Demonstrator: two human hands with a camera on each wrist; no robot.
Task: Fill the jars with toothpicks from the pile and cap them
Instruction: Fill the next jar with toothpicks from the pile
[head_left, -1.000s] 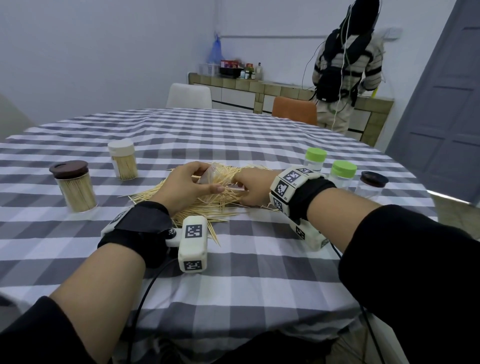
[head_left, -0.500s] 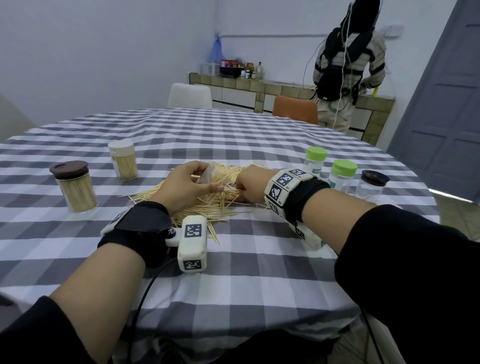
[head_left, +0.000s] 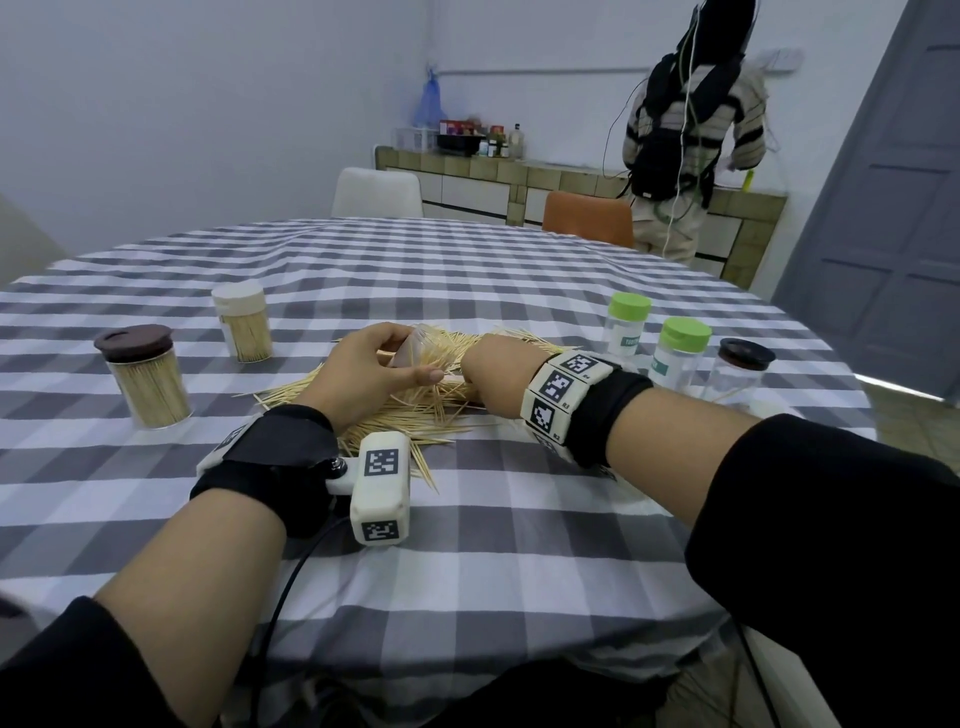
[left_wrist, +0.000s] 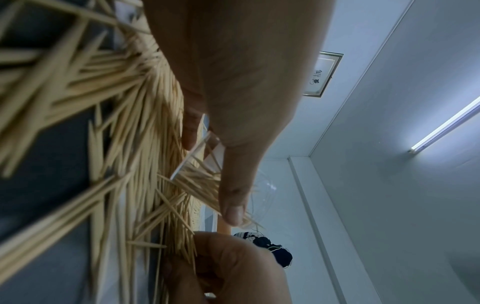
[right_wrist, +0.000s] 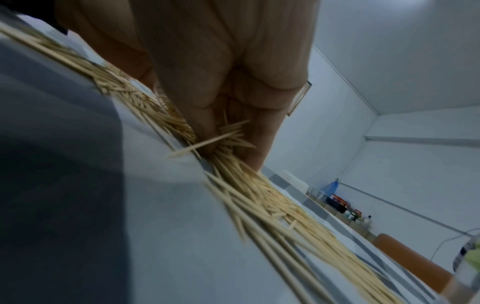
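Note:
A pile of toothpicks (head_left: 415, 400) lies on the checked tablecloth (head_left: 467, 545) at the middle of the table. My left hand (head_left: 379, 369) grips a clear open jar (head_left: 413, 345) lying on its side on the pile, and toothpicks show inside the jar (left_wrist: 197, 162). My right hand (head_left: 493, 374) is curled over the pile just right of the jar, and its fingers (right_wrist: 207, 115) pinch a bunch of toothpicks (right_wrist: 228, 133). The jar's mouth is mostly hidden behind my hands.
Two capped jars full of toothpicks stand at the left: a brown-lidded one (head_left: 143, 376) and a white-lidded one (head_left: 243, 327). At the right stand two green-capped jars (head_left: 626, 325) (head_left: 680, 353) and a brown-lidded jar (head_left: 737, 371). A person (head_left: 691, 130) stands at the far counter.
My right hand slid left across the pile toward the jar and curled onto toothpicks. My left hand has stayed in place on the jar.

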